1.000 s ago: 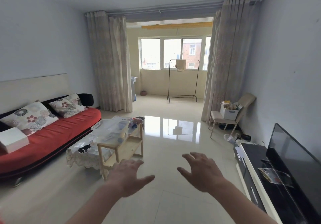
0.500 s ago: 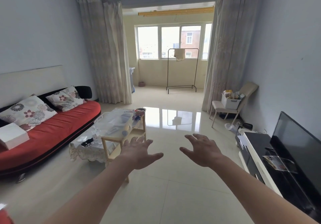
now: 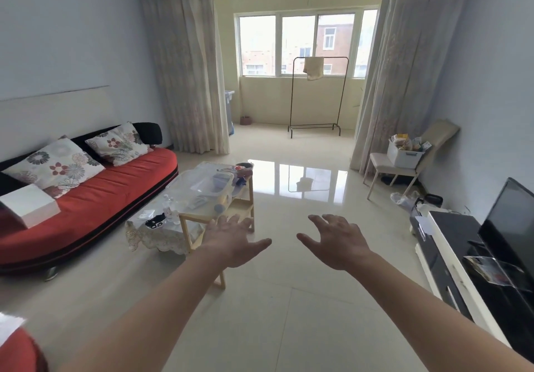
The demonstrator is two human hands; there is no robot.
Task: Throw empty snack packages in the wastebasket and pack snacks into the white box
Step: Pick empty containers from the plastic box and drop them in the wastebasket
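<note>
I see a red sofa [image 3: 109,198] with floral-patterned cushions [image 3: 55,163], a white box [image 3: 404,156], cream floor tiles [image 3: 289,299], and a black television [image 3: 511,227].

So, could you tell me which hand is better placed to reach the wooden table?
Probably left: the left hand, open and empty, lines up with the wooden table; the right hand is over bare floor.

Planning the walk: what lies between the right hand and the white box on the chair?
Head view: only bare floor, up to the chair holding the white box.

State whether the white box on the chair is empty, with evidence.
Not empty: snack packages rise above the rim of the white box.
</note>
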